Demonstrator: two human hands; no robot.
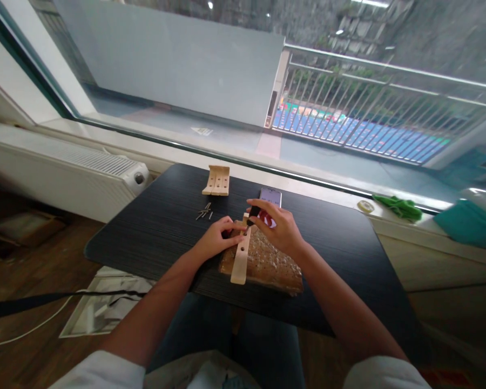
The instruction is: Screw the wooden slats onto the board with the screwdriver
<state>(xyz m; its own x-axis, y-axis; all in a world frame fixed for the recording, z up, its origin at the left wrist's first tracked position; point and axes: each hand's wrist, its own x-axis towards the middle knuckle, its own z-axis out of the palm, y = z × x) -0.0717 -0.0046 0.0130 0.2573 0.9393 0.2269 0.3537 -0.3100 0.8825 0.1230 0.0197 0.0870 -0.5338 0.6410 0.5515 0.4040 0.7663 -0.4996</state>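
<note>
A person seated at a dark desk point(166, 227) by a window works with two bare hands on a pale wooden strip point(239, 266), which lies on the left part of a bumpy brown block point(273, 266) near the desk's near edge. The strip's long axis runs near to far, its far end leaning slightly right, and its broad near end reaches the block's near edge. Coming in from the right, the right grip point(281, 224) pinches the black handle of a driver point(253, 214) between thumb and fingers; the strip lies to its left and on the near side. The driver tilts, handle up and to the right, its tip pointing down at the farther of two visible holes; whether it sits inside cannot be told. The left grip point(221, 237) is the nearer of the two to the strip, its fingertips touching it from the left beside that hole, though whether they pinch it or merely press is unclear. Just beyond the right fingers lies a phone point(271, 195), partly covered. Farther left, loose screws point(204, 211) are scattered near the left grip, with drilled wooden pieces point(216, 181) standing apart beyond them.
</note>
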